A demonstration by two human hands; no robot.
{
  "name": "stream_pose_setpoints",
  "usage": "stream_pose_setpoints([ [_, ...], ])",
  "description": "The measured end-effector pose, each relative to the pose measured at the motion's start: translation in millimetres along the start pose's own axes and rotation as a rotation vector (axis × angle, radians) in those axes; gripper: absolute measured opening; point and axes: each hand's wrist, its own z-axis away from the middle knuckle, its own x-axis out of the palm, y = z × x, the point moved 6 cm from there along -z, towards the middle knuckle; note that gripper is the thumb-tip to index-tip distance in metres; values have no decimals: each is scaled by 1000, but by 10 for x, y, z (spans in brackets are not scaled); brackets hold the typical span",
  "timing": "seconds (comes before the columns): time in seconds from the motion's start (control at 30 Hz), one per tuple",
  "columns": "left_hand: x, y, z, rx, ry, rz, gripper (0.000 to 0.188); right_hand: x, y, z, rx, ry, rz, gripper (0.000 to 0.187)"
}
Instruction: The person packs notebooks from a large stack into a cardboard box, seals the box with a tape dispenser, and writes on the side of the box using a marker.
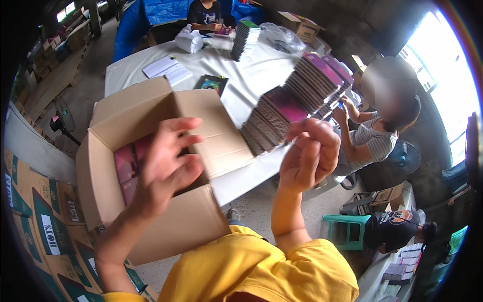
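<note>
Head view, looking down past my yellow shirt (261, 272): my left hand (166, 161) hangs over the open brown cardboard box (151, 221), fingers spread and loose, gripping nothing, the palm just above the box's mouth. Inside the box, under that hand, lie flat magenta-covered booklets (126, 166), stacked against the left wall; my fingers are close over them, but I cannot tell whether they touch. One flap of the box (216, 131) folds out to the right, toward the table.

My right hand (309, 153) is raised off to the right of the box, fingers curled inward with the thumb near the fingertips; I cannot tell whether anything thin is pinched there. Behind it, on the white-covered table (241, 75), a long slanted stack of purple-covered booklets (297, 105) leans across the tabletop. Farther back stand a second upright stack of dark booklets (245, 40), white loose papers (168, 69) and a single dark booklet (211, 83). A person in a striped shirt (375, 143) sits at the table's right side, and another person in a dark shirt (204, 14) sits at its far end.
</note>
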Motion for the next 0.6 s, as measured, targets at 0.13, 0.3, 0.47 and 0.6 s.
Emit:
stream_pose_setpoints([
  [0.13,882,-1146,-700,-487,113,392,82,-1626,822,455,557,501,289,30],
  [0.3,1485,-1901,-1366,-495,393,354,104,-2177,1682,769,968,277,272,47],
  [0.47,1570,-2349,-1633,-397,418,533,69,-2147,1717,780,817,110,503,63],
  [0.6,1680,-2288,-1746,-528,309,626,58,-2251,1651,664,881,-15,386,47],
])
